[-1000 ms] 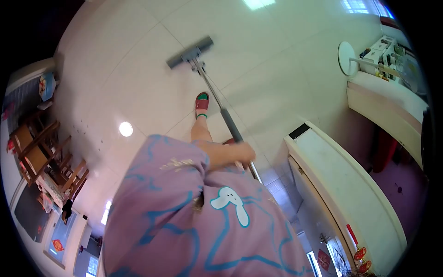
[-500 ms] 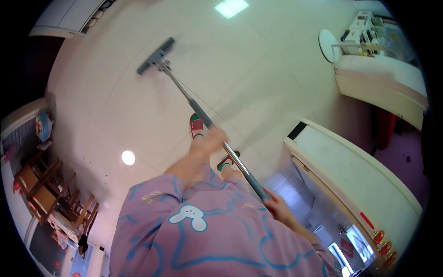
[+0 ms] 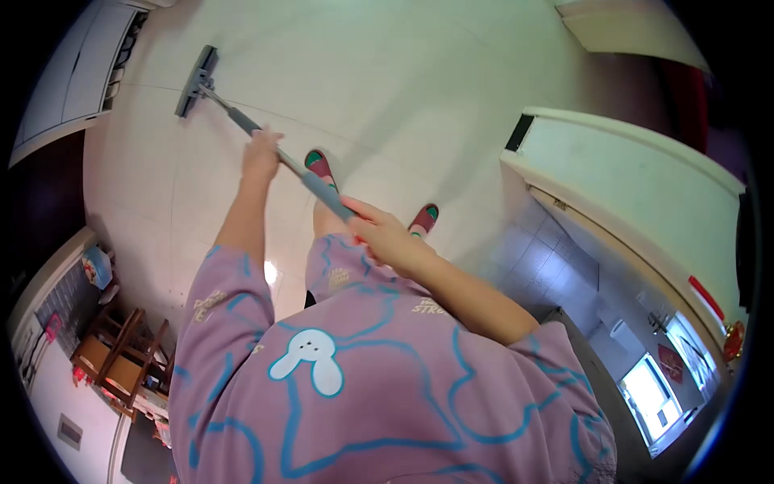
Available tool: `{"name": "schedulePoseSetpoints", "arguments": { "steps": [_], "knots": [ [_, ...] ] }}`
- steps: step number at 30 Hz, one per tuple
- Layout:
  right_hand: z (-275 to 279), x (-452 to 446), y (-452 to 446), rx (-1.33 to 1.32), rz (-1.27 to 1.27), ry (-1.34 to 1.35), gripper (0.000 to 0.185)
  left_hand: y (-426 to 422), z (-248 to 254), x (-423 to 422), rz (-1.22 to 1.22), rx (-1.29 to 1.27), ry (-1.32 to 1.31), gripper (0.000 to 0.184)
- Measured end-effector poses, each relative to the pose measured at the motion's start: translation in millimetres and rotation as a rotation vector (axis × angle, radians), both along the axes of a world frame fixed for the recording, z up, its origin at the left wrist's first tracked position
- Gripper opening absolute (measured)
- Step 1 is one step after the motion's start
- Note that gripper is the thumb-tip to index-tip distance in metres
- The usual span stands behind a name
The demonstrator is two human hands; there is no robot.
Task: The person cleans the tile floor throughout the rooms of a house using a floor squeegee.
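Note:
A mop (image 3: 290, 165) with a metal pole and grey grips slants from my body toward the upper left. Its flat grey head (image 3: 196, 81) touches the pale tiled floor (image 3: 387, 89). My left hand (image 3: 263, 155) is closed around the pole, just below the upper grey grip. Near the pole's end, my right hand (image 3: 383, 235) is wrapped around the lower grey grip. Below the pole are my feet in dark red slippers, the left slipper (image 3: 320, 164) close beside it and the right slipper (image 3: 424, 216) farther right.
White cabinets (image 3: 76, 73) with a shoe rack stand at upper left. Wooden chairs (image 3: 121, 355) are at lower left. To the right, a white door or panel (image 3: 637, 169) borders a doorway into a blue-tiled room (image 3: 556, 266).
The mop head has moved left and slightly up in view. My left hand has gone forward and left with the pole, and my right hand has come up and left.

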State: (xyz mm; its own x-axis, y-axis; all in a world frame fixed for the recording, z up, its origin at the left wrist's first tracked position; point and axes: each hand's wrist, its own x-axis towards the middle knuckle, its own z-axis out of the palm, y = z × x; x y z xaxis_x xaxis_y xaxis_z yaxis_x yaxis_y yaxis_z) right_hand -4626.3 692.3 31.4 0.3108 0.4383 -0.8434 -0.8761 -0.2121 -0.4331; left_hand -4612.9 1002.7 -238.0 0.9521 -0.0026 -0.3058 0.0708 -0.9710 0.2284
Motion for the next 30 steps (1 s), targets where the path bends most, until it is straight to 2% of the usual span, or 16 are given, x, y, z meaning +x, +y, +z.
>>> {"name": "schedulePoseSetpoints", "arguments": {
  "steps": [3,5,6,7,10,11,13,14,17,18,20,23,25,28,29,30],
  "knots": [
    [2,-61,-135,-0.142,-0.018,-0.144,0.044,-142,33,-25,-0.141,-0.194,0.045,0.031],
    [31,-95,-222,-0.241,-0.05,-0.018,0.042,-234,36,-52,-0.255,-0.454,0.17,0.024],
    [39,-126,-267,-0.314,-0.045,-0.018,0.042,-280,41,-79,-0.34,-0.533,0.015,0.023],
    [55,-154,-304,-0.369,-0.049,-0.008,0.042,-323,85,-89,-0.434,-0.577,0.126,0.021],
    [124,-231,-400,-0.551,-0.08,0.077,0.043,-457,73,-152,-0.932,-0.561,0.329,0.021],
    [148,-256,-425,-0.642,-0.089,0.127,0.044,-502,55,-192,-0.907,-0.805,0.282,0.02],
    [215,-273,-453,-0.74,-0.126,0.257,0.045,-575,120,-201,-1.179,-0.828,0.568,0.023],
    [240,-287,-468,-0.79,-0.127,0.284,0.046,-603,131,-215,-1.22,-1.059,0.598,0.024],
    [297,-318,-496,-0.974,-0.121,0.318,0.043,-672,198,-229,-1.486,-1.028,0.602,0.028],
    [304,-331,-498,-0.981,-0.115,0.315,0.043,-680,205,-233,-1.481,-1.034,0.594,0.028],
    [304,-345,-507,-1.115,0.227,-0.107,0.037,-693,214,-234,-1.459,-0.993,0.652,0.027],
    [267,-329,-532,-1.063,0.361,-0.37,0.042,-684,181,-225,-1.241,-0.952,0.559,0.021],
    [231,-293,-544,-1.025,0.394,-0.402,0.042,-655,165,-183,-1.029,-0.84,0.511,0.018],
    [186,-187,-484,-0.974,0.399,-0.126,0.041,-586,124,-124,-0.714,-0.727,0.271,0.018],
    [163,-167,-466,-0.884,0.454,-0.238,0.04,-554,106,-111,-0.566,-0.758,0.178,0.014],
    [133,-155,-449,-0.791,0.506,-0.343,0.038,-521,103,-96,-0.469,-0.524,0.196,0.012]
  ]
}}
